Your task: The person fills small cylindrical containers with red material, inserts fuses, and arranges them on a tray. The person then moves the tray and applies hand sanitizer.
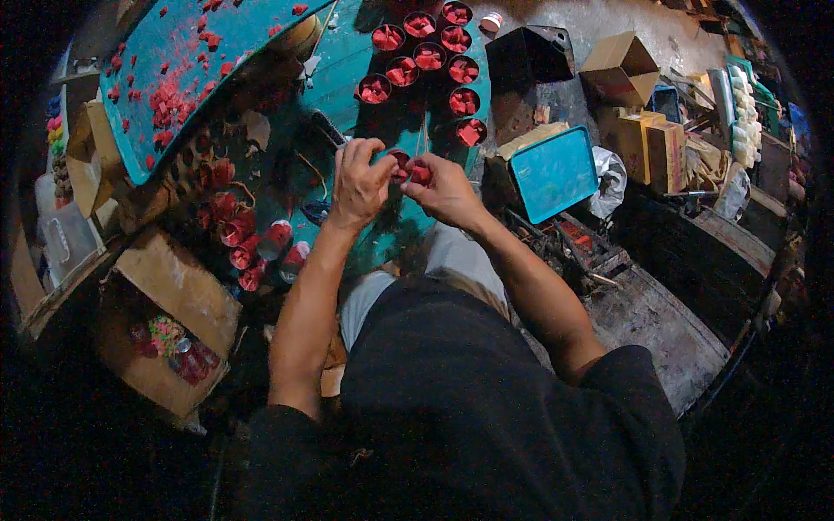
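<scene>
Both hands meet above the green tabletop. Curled fingers of my left hand pinch a small dark-red piece. Close beside it, my right hand grips a bright red chunk between thumb and fingers. Whether the two pieces touch is hard to tell, and fingers hide part of each. Beyond my hands stand several round dark cups filled with red chunks; the nearest cup is just past my right hand.
A large blue tray with scattered red chunks lies at the far left. Red-coated cups cluster left of my forearm, above an open cardboard box. To the right are a smaller blue tray, a black box and cardboard boxes.
</scene>
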A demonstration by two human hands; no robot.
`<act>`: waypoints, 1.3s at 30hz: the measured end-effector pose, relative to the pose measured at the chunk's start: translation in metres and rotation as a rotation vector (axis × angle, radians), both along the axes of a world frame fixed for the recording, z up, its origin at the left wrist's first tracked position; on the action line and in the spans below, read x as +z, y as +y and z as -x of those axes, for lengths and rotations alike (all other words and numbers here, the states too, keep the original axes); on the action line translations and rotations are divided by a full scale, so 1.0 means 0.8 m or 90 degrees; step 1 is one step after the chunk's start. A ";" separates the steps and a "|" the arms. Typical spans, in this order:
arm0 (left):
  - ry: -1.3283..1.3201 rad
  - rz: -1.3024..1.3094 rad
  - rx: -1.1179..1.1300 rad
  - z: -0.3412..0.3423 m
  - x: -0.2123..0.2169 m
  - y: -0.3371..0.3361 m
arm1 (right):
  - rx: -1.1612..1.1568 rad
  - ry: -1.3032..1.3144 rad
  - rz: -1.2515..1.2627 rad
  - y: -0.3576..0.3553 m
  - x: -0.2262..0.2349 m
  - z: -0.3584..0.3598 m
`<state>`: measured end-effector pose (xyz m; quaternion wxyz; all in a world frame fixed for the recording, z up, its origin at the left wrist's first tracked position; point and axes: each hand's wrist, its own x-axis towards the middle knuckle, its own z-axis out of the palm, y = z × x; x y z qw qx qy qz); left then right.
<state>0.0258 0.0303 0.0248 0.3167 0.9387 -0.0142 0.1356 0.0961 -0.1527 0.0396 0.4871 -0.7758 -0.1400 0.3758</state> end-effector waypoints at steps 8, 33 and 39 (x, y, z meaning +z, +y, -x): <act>0.052 0.072 0.042 -0.009 -0.014 0.001 | 0.038 -0.231 0.093 0.016 0.013 0.009; 0.055 0.242 0.240 0.039 -0.021 -0.050 | 0.281 -0.322 0.046 0.028 0.024 -0.074; 0.049 0.155 0.163 0.040 -0.033 -0.046 | 0.203 -0.233 0.150 0.021 0.044 -0.042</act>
